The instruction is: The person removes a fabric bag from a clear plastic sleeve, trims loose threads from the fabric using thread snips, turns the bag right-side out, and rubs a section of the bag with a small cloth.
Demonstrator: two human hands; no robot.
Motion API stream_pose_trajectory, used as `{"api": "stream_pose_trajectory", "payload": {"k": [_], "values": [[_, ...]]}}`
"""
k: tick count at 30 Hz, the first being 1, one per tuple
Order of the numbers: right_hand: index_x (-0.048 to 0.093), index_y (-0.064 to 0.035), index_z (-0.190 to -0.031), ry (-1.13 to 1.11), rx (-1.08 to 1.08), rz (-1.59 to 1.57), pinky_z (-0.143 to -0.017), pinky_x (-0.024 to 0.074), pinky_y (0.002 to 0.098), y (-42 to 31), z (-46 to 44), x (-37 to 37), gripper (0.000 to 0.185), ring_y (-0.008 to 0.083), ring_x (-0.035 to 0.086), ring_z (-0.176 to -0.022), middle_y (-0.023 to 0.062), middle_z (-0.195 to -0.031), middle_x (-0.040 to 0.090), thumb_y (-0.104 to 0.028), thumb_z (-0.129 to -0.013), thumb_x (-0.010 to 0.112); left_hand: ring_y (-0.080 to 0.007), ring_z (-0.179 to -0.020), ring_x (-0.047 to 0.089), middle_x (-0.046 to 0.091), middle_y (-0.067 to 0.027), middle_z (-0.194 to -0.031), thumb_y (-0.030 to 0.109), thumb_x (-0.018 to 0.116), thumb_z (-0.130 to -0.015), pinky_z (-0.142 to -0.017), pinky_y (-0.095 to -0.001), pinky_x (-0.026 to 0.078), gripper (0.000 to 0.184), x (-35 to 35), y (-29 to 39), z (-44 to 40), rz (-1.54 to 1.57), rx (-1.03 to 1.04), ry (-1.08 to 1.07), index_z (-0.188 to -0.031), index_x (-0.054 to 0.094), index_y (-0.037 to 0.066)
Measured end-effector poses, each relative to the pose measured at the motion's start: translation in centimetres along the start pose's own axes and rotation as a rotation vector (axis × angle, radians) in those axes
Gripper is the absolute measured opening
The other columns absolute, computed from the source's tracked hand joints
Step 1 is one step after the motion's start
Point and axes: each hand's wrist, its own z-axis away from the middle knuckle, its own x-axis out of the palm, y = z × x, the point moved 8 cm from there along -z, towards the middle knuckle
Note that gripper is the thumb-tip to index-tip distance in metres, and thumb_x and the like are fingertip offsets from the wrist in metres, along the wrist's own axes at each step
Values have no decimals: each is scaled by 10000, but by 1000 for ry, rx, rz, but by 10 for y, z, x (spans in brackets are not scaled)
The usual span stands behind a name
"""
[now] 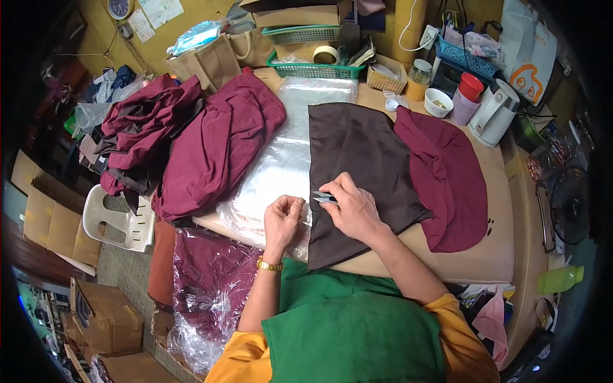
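My right hand [351, 207] is closed on a small pair of thread snips [324, 197], whose blades point left. Just left of the blades, my left hand [283, 220] has its thumb and fingertips pressed together; anything between them is too small to make out. Beneath both hands lie the left edge of a dark brown cloth [357, 166] and a stack of clear plastic bags [265, 172]. A maroon cloth [450, 179] adjoins the brown one on its right.
Maroon garments [220, 137] are heaped at the left of the table [472, 265]. Along the back stand a green basket [313, 69], a white bowl [438, 102], a jar [419, 80] and an electric kettle [495, 113]. A white plastic chair [112, 223] is at the left.
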Motion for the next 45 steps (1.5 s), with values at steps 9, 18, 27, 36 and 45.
{"api": "stream_pose_trajectory", "payload": {"k": [9, 18, 27, 36, 45], "values": [[535, -57, -919, -8, -189, 234, -654, 467, 400, -30, -13, 9, 166, 262, 631, -723, 100, -896, 526, -60, -812, 662, -49, -632, 525, 621, 9, -740, 124, 702, -908, -564, -217, 429, 139, -4, 12, 4, -128, 120, 100, -870, 675, -7], [505, -63, -909, 43, -125, 168, -647, 473, 414, -29, -13, 0, 181, 298, 625, -720, 96, -864, 538, -46, -804, 652, -45, -629, 505, 589, 19, -723, 103, 675, -921, -560, -211, 412, 119, -4, 16, 4, -50, 141, 103, -855, 653, 6], [507, -64, -966, -32, -146, 194, -646, 484, 460, -15, -17, 22, 218, 317, 639, -737, 117, -926, 541, -115, -828, 667, -42, -607, 508, 589, 27, -721, 104, 659, -929, -545, -207, 406, 132, -1, 30, 10, -21, 137, 59, -833, 642, 14], [468, -106, -1181, 62, 181, 133, -772, 495, 526, 79, -18, 31, 438, 404, 657, -906, 190, -1061, 655, -295, -863, 702, -155, -664, 568, 647, -84, -790, 337, 757, -853, -635, -321, 484, 565, 27, 41, 46, -547, 96, -151, -1212, 551, -48], [624, -2, -1131, -423, 44, -497, -747, 508, 341, 23, -38, 32, 322, 241, 674, -804, 150, -881, 698, -222, -907, 694, -73, -631, 495, 583, -29, -662, 99, 613, -958, -567, -272, 439, 182, 26, 35, 48, -205, 192, -249, -983, 651, -77]]}}
